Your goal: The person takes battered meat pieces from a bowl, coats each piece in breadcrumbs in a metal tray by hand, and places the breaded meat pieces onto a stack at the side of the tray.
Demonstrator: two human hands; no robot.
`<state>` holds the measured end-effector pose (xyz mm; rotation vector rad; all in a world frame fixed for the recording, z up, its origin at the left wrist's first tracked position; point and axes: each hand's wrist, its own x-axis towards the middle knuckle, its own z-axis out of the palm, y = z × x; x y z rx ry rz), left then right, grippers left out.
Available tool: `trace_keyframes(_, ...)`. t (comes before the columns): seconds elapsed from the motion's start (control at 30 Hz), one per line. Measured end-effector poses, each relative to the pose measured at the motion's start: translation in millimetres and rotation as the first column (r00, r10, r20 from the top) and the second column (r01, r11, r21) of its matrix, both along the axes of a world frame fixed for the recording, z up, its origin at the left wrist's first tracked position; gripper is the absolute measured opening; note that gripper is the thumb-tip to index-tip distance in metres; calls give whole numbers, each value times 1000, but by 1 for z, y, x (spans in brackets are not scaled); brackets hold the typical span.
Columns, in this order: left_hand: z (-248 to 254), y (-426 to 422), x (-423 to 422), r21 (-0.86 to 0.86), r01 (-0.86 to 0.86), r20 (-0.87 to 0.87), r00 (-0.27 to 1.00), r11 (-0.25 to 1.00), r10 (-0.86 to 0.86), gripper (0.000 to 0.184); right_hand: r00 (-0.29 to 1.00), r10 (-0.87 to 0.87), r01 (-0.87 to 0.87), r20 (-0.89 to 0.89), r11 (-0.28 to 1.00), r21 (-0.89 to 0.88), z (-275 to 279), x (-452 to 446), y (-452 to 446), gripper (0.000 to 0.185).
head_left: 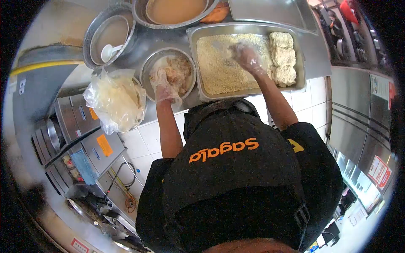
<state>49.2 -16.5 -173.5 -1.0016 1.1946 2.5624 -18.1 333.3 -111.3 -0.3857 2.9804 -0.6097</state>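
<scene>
The raw meat [180, 75] is sitting in a bowl [146, 71] left of the crumb tray [301, 69]. The left hand [162, 85] is touching it, its grip unclear. Inside the tray, the right hand [248, 60] is bending loosely over crumbs [217, 76], hold unclear, beside coated pieces [284, 59].

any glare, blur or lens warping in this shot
Head view: heavy fisheye, with edges bowing toward dark, speckled corners; head view: right hand looks slightly smeared above the crumbs, plastic bag shows pale highlights; head view: lower right washed out, lower left hazy, whether steam or lens smear unclear.
</scene>
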Motion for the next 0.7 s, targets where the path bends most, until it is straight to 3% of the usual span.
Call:
trace_keyframes(0.1, 12, 9, -10, -100, 63, -63, 996, 993, -69, 29, 941, -1, 37, 337, 994, -100, -22, 30, 8, 41)
trace_keyframes(0.17, 23, 17, -17, -230, 85, -128, 985, 969, -117, 29, 761, -282, 216, 584, 959, 182, 1, 42, 1, 39)
trace_keyframes(0.2, 30, 19, -17, -174, 148, -175, 968, 974, -178, 28, 627, -421, 260, 656, 906, 334, 10, 47, -2, 39)
trace_keyframes(0.23, 40, 19, -12, -122, 212, -220, 947, 970, -234, 28, 685, -204, 196, 699, 976, 93, 10, 54, -3, 39)
trace_keyframes(0.3, 40, 15, -6, -66, 273, -257, 925, 960, -281, 28, 751, 232, 40, 618, 918, -394, 6, 66, -4, 39)
trace_keyframes(0.37, 27, 12, -3, -49, 269, -242, 931, 962, -272, 29, 733, 477, -144, 485, 806, -574, -77, 62, -17, 39)
trace_keyframes(0.43, 34, 14, -4, -30, 274, -178, 945, 961, -275, 32, 680, 611, -254, 406, 716, -651, -103, 56, -37, 38)
trace_keyframes(0.53, 40, 16, -5, -35, 275, -98, 956, 961, -277, 30, 661, 637, -299, 397, 709, -639, -83, 46, -56, 34)
trace_keyframes(0.7, 54, 23, 1, -32, 218, -154, 963, 975, -221, 28, 876, 432, -225, 215, 760, -610, -74, 19, -37, 28)
